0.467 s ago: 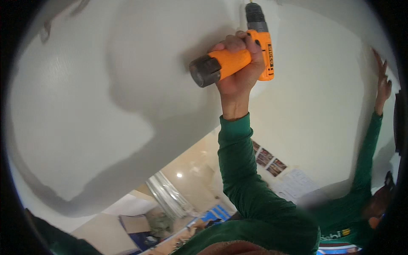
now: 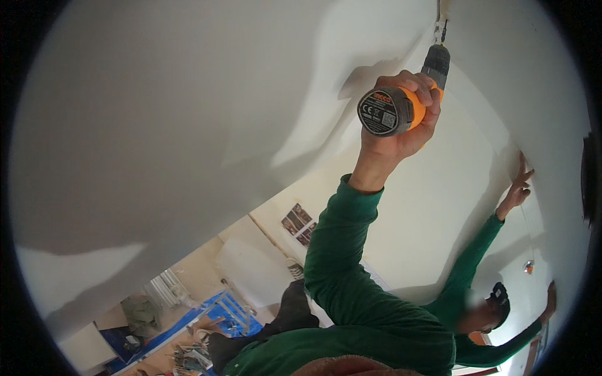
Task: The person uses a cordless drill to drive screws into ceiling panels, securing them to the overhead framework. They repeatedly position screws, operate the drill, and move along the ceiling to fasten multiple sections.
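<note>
My right hand (image 2: 401,119) is raised high in front of me, its fingers wrapped round the handle of an orange and black cordless drill (image 2: 385,113). The round black end of the handle faces me, while the dark chuck (image 2: 437,61) points upward. A thin bit or screw (image 2: 443,31) at its tip reaches the seam beside the edge of a large white panel (image 2: 188,125). Whether it has entered the surface I cannot tell. My left hand is out of view.
At the right, a co-worker in a green sweater (image 2: 467,263) and dark cap presses one hand (image 2: 517,191) against the white surface; another hand (image 2: 549,301) is lower. Below lie a blue stepladder (image 2: 232,313), scattered tools (image 2: 191,357) and white metal profiles (image 2: 169,288). Photo sheets (image 2: 300,222) hang on the wall.
My right hand and the drill have shifted right in view, and the handle end now faces me more directly. The dark sleeve at the lower left has left view. More of the co-worker shows.
</note>
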